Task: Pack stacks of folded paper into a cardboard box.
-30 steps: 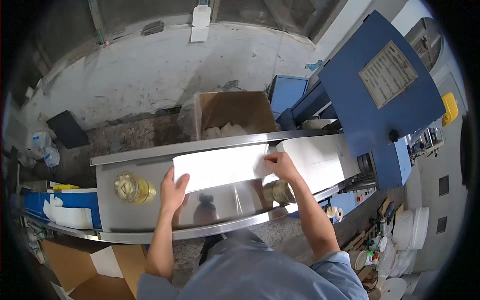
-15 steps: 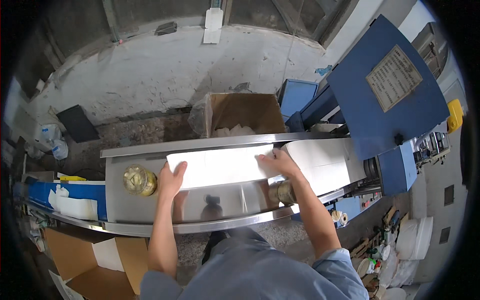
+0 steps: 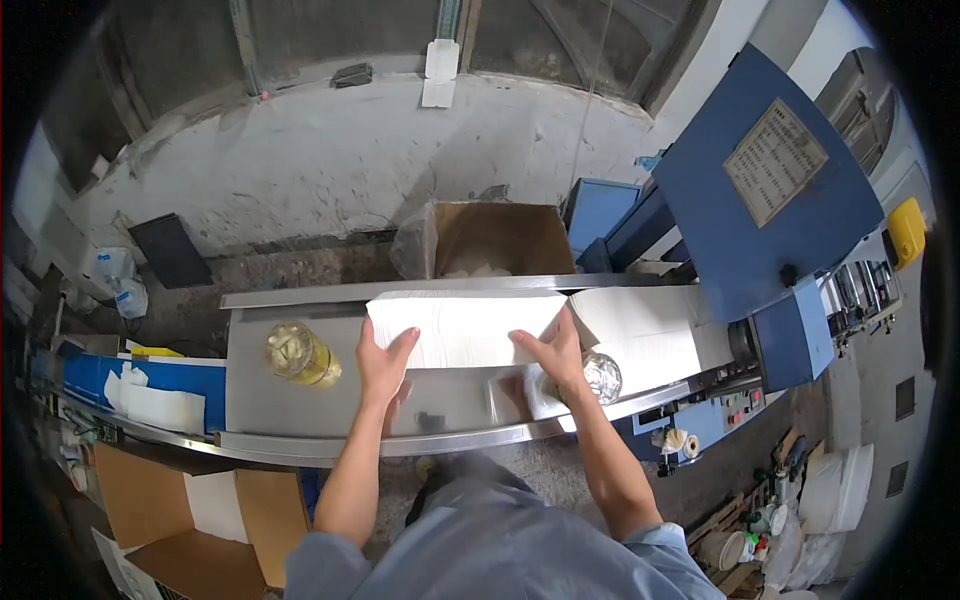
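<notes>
Your left hand (image 3: 382,366) and right hand (image 3: 562,358) clasp opposite ends of the white paper stack (image 3: 465,330) at mid-frame, thumbs on its near side. You seem to be squaring it; moving it calls for even pressure from both ends.

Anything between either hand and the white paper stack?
Nothing visible: the left hand and right hand hold the white paper stack directly. One jar is left of the left hand; the other jar is by the right wrist.
</notes>
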`<state>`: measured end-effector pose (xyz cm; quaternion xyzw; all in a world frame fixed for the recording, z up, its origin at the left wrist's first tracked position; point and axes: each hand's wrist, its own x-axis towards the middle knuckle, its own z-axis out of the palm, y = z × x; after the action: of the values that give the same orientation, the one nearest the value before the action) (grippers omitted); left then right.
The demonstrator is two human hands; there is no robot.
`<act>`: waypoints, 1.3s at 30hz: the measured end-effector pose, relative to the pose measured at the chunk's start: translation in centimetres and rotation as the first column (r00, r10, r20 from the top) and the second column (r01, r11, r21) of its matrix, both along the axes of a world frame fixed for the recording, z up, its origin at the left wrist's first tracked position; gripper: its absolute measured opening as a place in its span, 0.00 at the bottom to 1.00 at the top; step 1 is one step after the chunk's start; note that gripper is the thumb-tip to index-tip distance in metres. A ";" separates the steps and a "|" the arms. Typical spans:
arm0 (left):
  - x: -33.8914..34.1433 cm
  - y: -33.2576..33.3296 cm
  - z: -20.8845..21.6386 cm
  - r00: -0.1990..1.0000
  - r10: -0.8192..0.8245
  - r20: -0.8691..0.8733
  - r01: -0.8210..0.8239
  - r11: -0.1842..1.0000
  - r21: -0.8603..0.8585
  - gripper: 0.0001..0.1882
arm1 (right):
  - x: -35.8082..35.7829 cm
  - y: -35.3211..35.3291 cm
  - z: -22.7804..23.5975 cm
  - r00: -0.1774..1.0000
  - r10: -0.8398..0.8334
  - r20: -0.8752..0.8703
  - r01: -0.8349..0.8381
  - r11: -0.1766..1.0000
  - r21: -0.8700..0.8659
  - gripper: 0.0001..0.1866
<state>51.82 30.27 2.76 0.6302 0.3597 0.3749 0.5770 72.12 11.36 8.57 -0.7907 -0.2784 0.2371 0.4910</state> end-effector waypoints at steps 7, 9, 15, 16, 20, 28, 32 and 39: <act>-4.5 -3.4 5.9 0.956 0.043 0.291 -0.088 0.985 0.145 0.31 | -3.4 -2.0 2.7 0.959 -0.049 0.279 -0.032 0.960 0.278 0.47; -6.8 -4.7 7.2 0.957 0.058 0.283 -0.116 0.974 0.193 0.31 | -4.8 -2.3 3.8 0.941 -0.039 0.335 -0.076 0.944 0.322 0.47; -12.3 -8.3 9.1 0.926 0.281 0.252 -0.340 0.910 0.236 0.30 | -7.7 -1.4 3.0 0.973 0.124 0.194 -0.192 0.903 0.385 0.47; -13.3 -8.8 9.3 0.908 0.347 0.233 -0.401 0.881 0.249 0.30 | -8.2 -1.0 2.9 0.973 0.158 0.169 -0.215 0.887 0.408 0.48; -17.8 -11.9 10.0 0.851 0.520 0.071 -0.517 0.806 0.289 0.34 | -11.5 0.6 1.7 0.945 0.324 0.038 -0.305 0.837 0.455 0.49; -28.0 -18.4 10.9 0.632 0.750 -0.195 -0.719 0.661 0.214 0.35 | -21.5 4.2 0.2 0.768 0.640 -0.001 -0.572 0.687 0.449 0.45; -33.8 -20.3 9.3 0.557 0.826 -0.087 -0.814 0.564 0.142 0.36 | -27.4 5.5 0.8 0.668 0.744 0.027 -0.688 0.603 0.405 0.47; -47.5 -22.0 8.2 0.411 0.911 -0.041 -0.900 0.412 0.142 0.38 | -42.3 8.0 1.6 0.505 0.858 0.096 -0.814 0.436 0.384 0.46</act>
<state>4.35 8.31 11.00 0.3831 0.6558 0.6082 0.2307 29.81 19.36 10.21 -0.4221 -0.6444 0.4339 0.4673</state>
